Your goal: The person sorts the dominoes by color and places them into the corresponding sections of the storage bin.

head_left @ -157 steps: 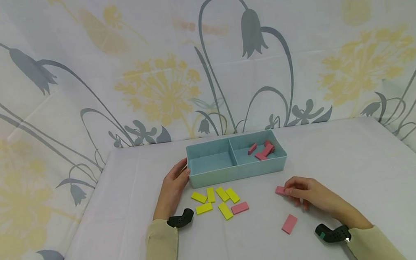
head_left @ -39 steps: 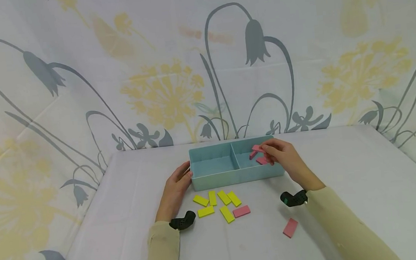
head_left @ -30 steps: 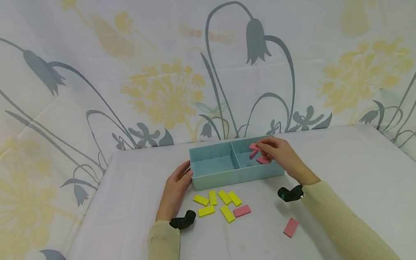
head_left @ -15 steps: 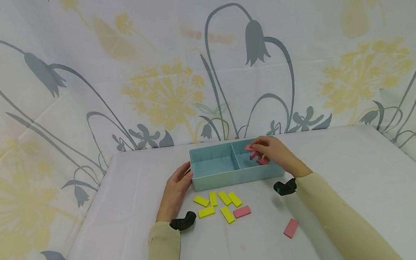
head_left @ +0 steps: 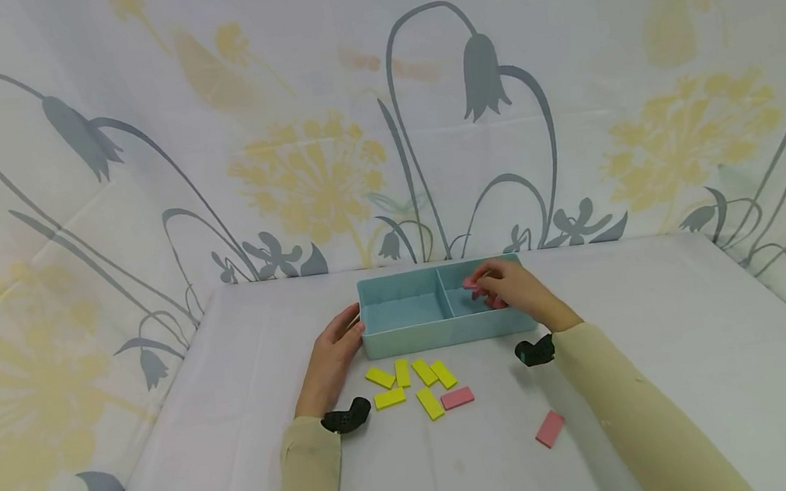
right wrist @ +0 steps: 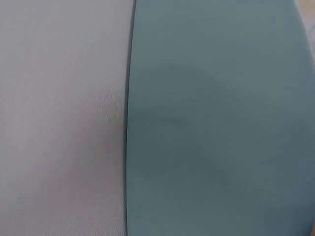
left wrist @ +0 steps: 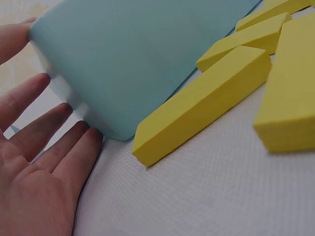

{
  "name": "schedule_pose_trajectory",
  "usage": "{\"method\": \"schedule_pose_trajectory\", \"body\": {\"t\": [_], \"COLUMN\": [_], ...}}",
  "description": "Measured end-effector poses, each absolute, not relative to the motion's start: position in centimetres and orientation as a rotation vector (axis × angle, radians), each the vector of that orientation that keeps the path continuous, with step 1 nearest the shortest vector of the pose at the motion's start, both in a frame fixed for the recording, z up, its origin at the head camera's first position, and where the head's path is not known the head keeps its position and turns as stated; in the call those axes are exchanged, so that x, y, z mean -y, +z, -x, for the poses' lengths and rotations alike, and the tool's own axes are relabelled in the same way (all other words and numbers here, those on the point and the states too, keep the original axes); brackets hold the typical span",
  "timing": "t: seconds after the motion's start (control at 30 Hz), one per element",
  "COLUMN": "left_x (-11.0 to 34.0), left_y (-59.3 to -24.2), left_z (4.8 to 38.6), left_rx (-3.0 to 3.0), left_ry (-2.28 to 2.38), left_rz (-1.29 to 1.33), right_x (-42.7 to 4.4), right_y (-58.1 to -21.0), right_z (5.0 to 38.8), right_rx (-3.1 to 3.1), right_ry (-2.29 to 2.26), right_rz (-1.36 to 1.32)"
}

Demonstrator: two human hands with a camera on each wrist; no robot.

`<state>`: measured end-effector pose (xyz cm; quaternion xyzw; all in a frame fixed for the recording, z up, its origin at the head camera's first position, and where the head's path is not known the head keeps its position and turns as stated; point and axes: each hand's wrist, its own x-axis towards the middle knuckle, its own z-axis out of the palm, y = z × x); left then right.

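Note:
A light blue box (head_left: 408, 341) with two compartments stands near the back of the table. My left hand (head_left: 329, 360) touches its left end; in the left wrist view the hand (left wrist: 44, 167) has its fingers spread, fingertips against the box wall (left wrist: 123, 64). Over the right compartment my right hand (head_left: 519, 293) pinches a pink block (head_left: 469, 282). Other pink blocks (head_left: 499, 304) lie under that hand, partly hidden by it. The left compartment (head_left: 402, 311) holds nothing. The right wrist view shows only the box wall (right wrist: 211, 118) and tablecloth.
Several yellow blocks (head_left: 430, 403) lie in front of the box, with a pink block (head_left: 458, 397) beside them. Another pink block (head_left: 550, 428) lies further right, near the right sleeve. A patterned cloth (head_left: 316, 166) hangs behind the table.
My right hand has carried a pink block from the table into the right compartment, then moved slightly left and lower there. The left hand has stayed at the box's left end.

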<state>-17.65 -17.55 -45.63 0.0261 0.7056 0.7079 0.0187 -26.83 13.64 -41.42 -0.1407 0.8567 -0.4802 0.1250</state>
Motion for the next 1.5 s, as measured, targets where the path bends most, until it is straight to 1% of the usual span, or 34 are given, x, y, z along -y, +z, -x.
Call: {"method": "schedule_pose_trajectory", "body": {"t": [0.4,0.73,0.93,1.17,1.5], "left_x": [17.5,17.7,17.6,17.6,17.4], "left_y": [-45.6,-47.4,-47.7,-47.4,-45.6], "left_z": [17.8,18.9,18.9,18.7,17.7], "left_rx": [-2.194,-2.189,-2.193,-2.177,-2.181], "left_ry": [2.203,2.235,2.263,2.252,2.211], "left_rz": [-0.067,-0.028,-0.036,-0.044,-0.083], "right_x": [-13.1,-12.9,-13.1,-13.2,-13.1], "right_y": [-41.7,-41.7,-41.8,-41.9,-42.0], "right_z": [27.3,27.4,27.4,27.4,27.3], "right_rx": [-2.607,-2.615,-2.637,-2.660,-2.657], "right_ry": [-1.207,-1.129,-1.101,-1.103,-1.122], "right_rz": [0.479,0.478,0.479,0.500,0.492]}}
